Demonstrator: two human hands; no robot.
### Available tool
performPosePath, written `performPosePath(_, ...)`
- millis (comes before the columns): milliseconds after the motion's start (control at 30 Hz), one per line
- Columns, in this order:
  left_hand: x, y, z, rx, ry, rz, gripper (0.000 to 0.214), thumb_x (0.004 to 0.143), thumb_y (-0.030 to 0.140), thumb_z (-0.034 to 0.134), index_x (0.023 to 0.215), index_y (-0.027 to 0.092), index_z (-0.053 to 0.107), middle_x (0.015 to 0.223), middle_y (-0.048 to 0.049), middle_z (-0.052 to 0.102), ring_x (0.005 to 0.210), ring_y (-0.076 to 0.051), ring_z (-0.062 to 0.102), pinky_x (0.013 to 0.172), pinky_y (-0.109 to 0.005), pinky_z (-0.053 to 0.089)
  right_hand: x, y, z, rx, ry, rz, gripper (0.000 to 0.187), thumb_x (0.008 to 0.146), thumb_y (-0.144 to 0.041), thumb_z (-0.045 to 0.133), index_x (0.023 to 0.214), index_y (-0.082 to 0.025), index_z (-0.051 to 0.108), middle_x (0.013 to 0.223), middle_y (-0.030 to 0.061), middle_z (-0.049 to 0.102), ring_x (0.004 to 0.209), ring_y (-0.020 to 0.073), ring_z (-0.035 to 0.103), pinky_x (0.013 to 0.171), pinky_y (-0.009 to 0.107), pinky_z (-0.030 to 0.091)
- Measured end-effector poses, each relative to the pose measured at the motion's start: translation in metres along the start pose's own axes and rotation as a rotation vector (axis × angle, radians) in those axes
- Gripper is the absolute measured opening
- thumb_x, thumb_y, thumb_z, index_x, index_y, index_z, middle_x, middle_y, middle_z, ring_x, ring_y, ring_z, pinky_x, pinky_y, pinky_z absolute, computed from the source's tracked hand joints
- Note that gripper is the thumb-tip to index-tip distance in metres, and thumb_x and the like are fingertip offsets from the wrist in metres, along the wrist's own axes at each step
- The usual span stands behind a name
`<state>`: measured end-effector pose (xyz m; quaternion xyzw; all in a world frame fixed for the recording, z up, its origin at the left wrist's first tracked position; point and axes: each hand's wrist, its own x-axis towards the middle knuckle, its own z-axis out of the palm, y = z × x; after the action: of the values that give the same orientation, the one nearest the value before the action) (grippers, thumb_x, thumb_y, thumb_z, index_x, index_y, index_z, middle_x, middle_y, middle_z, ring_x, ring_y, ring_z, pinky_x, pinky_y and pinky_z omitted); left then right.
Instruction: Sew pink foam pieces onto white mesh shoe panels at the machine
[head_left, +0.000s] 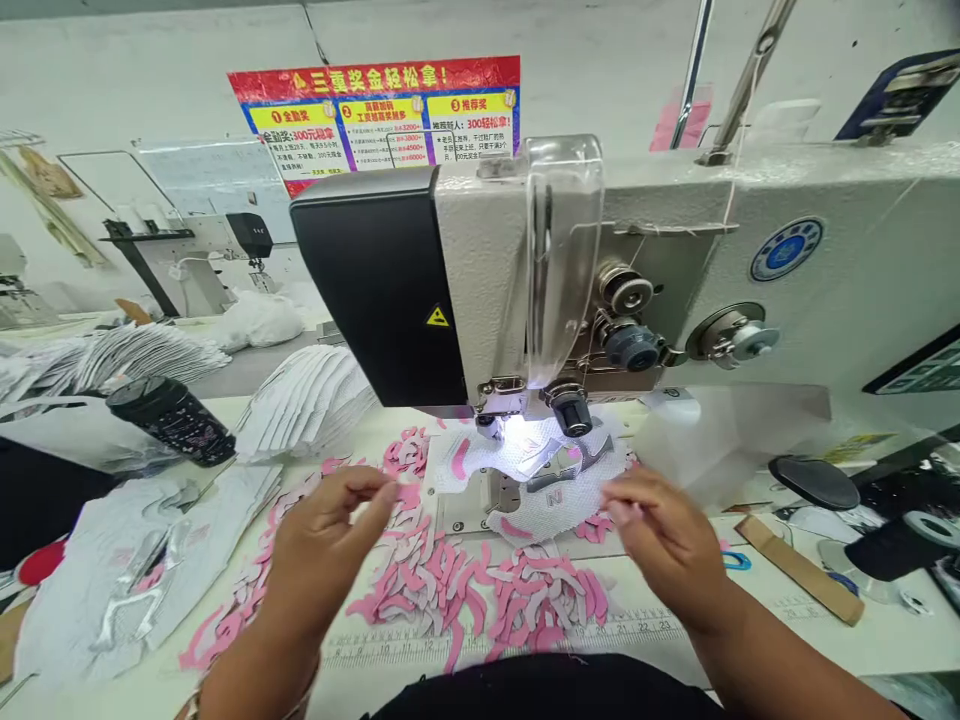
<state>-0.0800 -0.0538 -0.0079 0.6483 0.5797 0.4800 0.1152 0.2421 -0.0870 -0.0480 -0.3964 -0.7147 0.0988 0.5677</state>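
Note:
My left hand (330,530) hovers above a heap of pink and white cut pieces (480,590), thumb and fingers pinched together; anything between them is too small to make out. My right hand (660,530) is just right of the sewing machine's needle plate, fingers curled at the edge of a white mesh shoe piece (555,490) with grey and pink trim. That piece lies under the lit presser foot (517,425) of the sewing machine (600,260).
A stack of white mesh pieces (307,400) and a dark cylindrical bottle (172,420) lie at the left. Grey-white sewn pieces (142,570) sit at the front left. Black parts (885,520) and a brown strip (802,570) lie at the right. A ruler runs along the table's front edge (525,640).

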Motion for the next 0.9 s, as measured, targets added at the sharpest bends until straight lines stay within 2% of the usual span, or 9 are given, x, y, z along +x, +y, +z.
performPosePath(67,-0.008,0.022,0.012,-0.177,-0.159,-0.034,0.017,0.081,0.038,0.069,0.087,0.022,0.065,0.078,-0.0005,0.070,0.070,-0.017,0.066,0.063,-0.026,0.052,0.014,-0.025,0.015,0.084,-0.260,0.118,0.025,0.091,-0.018,0.056,0.114,-0.026,0.061,0.085,-0.0002,0.064,0.073,0.0138,0.059,0.065,0.027,0.049)
performPosePath(133,-0.011,0.039,0.020,-0.287,-0.314,-0.062,0.023,0.082,0.037,0.069,0.099,0.022,0.062,0.080,-0.0012,0.071,0.073,-0.017,0.067,0.065,-0.027,0.052,0.029,-0.043,0.031,0.222,-0.414,0.288,0.021,0.091,-0.029,0.060,0.111,-0.024,0.059,0.086,-0.0004,0.063,0.073,0.0127,0.059,0.064,0.025,0.048)
performPosePath(267,-0.013,0.055,0.031,-0.422,-0.472,-0.114,0.026,0.084,0.037,0.068,0.104,0.023,0.060,0.080,-0.0012,0.071,0.073,-0.016,0.066,0.066,-0.027,0.051,0.044,-0.053,0.052,0.344,-0.457,0.428,0.014,0.093,-0.035,0.057,0.087,-0.022,0.057,0.074,-0.0039,0.057,0.064,0.0095,0.051,0.055,0.021,0.041)
performPosePath(367,-0.016,0.053,0.035,-0.487,-0.524,-0.176,0.021,0.083,0.039,0.070,0.093,0.022,0.063,0.077,-0.0009,0.069,0.072,-0.016,0.064,0.064,-0.026,0.050,0.042,-0.049,0.056,0.250,-0.410,0.354,0.016,0.093,-0.030,0.057,0.080,-0.022,0.055,0.069,-0.0051,0.056,0.062,0.0094,0.050,0.056,0.021,0.039)
performPosePath(467,-0.013,0.050,0.031,-0.454,-0.544,-0.201,0.021,0.082,0.042,0.070,0.085,0.021,0.067,0.072,-0.0007,0.067,0.068,-0.016,0.061,0.061,-0.027,0.048,0.039,-0.041,0.053,0.075,-0.381,0.170,0.020,0.097,-0.032,0.053,0.080,-0.022,0.058,0.070,-0.0041,0.060,0.064,0.0109,0.054,0.060,0.024,0.041)
performPosePath(567,0.002,0.052,0.025,-0.300,-0.425,-0.118,0.021,0.083,0.044,0.068,0.083,0.023,0.072,0.073,-0.0002,0.066,0.068,-0.016,0.059,0.063,-0.028,0.046,0.042,-0.028,0.046,-0.156,-0.229,-0.079,0.018,0.099,-0.027,0.048,0.088,-0.021,0.062,0.080,0.0001,0.067,0.074,0.0152,0.059,0.070,0.029,0.045)
performPosePath(633,0.017,0.056,0.025,-0.190,-0.346,-0.036,0.020,0.082,0.044,0.069,0.081,0.025,0.073,0.082,-0.0011,0.067,0.080,-0.018,0.061,0.073,-0.029,0.047,0.046,-0.017,0.043,-0.311,-0.128,-0.188,0.014,0.097,-0.021,0.049,0.100,-0.019,0.063,0.094,0.0058,0.069,0.088,0.0203,0.061,0.081,0.035,0.047)
performPosePath(733,0.035,0.059,0.036,-0.155,-0.331,-0.035,0.023,0.077,0.046,0.072,0.078,0.023,0.075,0.097,-0.0043,0.067,0.096,-0.022,0.062,0.084,-0.034,0.046,0.048,-0.003,0.043,-0.421,-0.149,-0.240,0.019,0.093,-0.016,0.050,0.108,-0.016,0.061,0.109,0.0115,0.068,0.105,0.0253,0.060,0.093,0.042,0.045)
performPosePath(900,0.040,0.055,0.063,-0.285,-0.415,-0.188,0.029,0.073,0.046,0.074,0.078,0.018,0.071,0.095,-0.0070,0.067,0.088,-0.022,0.063,0.079,-0.035,0.048,0.043,0.005,0.048,-0.395,-0.148,-0.277,0.024,0.087,-0.014,0.054,0.110,-0.019,0.059,0.115,0.0097,0.067,0.110,0.0239,0.060,0.098,0.042,0.044)
